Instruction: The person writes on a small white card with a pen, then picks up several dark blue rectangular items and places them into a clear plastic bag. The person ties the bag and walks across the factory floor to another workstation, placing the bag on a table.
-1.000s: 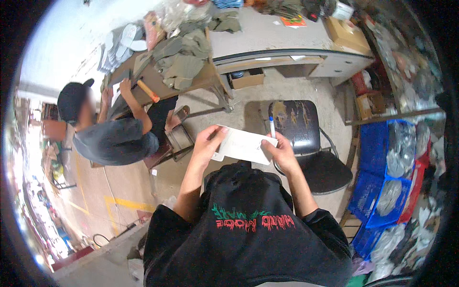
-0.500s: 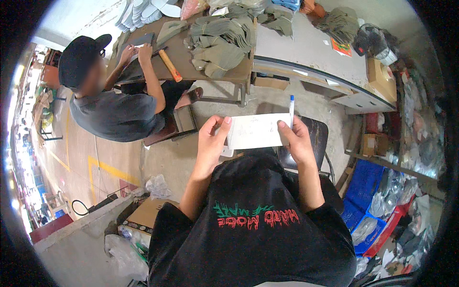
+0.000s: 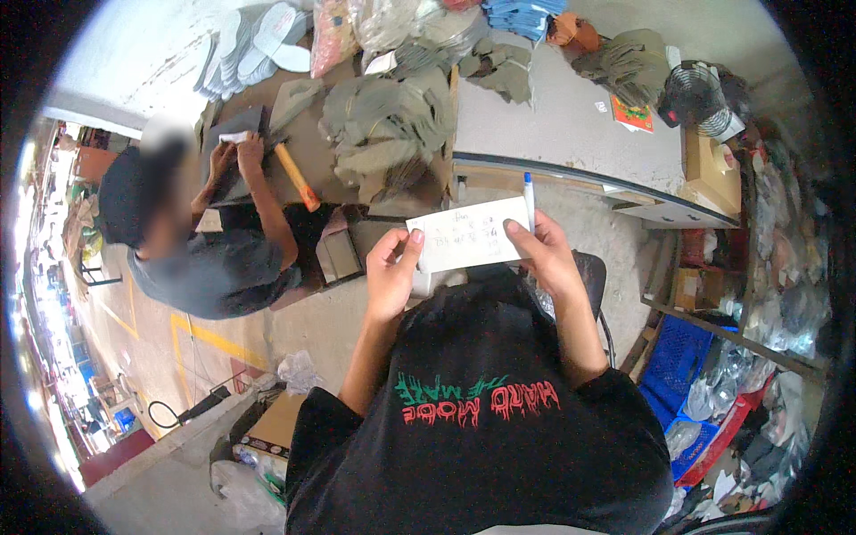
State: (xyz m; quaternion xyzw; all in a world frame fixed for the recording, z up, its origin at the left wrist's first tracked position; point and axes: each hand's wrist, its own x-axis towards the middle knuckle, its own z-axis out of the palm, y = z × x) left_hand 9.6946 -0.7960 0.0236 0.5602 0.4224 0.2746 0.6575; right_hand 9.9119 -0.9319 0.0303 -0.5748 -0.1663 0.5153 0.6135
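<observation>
A white slip of paper (image 3: 465, 242) with handwriting is stretched between my hands in front of my chest. My left hand (image 3: 390, 275) pinches its left end, thumb on top. Below that end, a pale flat object (image 3: 421, 285) shows beside my left fingers; its kind is hard to make out. My right hand (image 3: 548, 257) grips the slip's right end with the thumb over it. A blue-capped pen (image 3: 529, 194) stands up along that end, its lower part hidden by my right hand.
Ahead-left, a person (image 3: 209, 259) sits working at a bench with an orange-handled tool (image 3: 296, 176) and stacked olive fabric pieces (image 3: 388, 120). A grey-topped table (image 3: 544, 134) continues rightward. A black chair (image 3: 590, 281) stands behind my right hand; blue crates (image 3: 673, 357) sit at right.
The paper slip has tilted, its right end higher, and its writing faces me more clearly. My view has shifted toward the bench. The seated person is bent lower over the work.
</observation>
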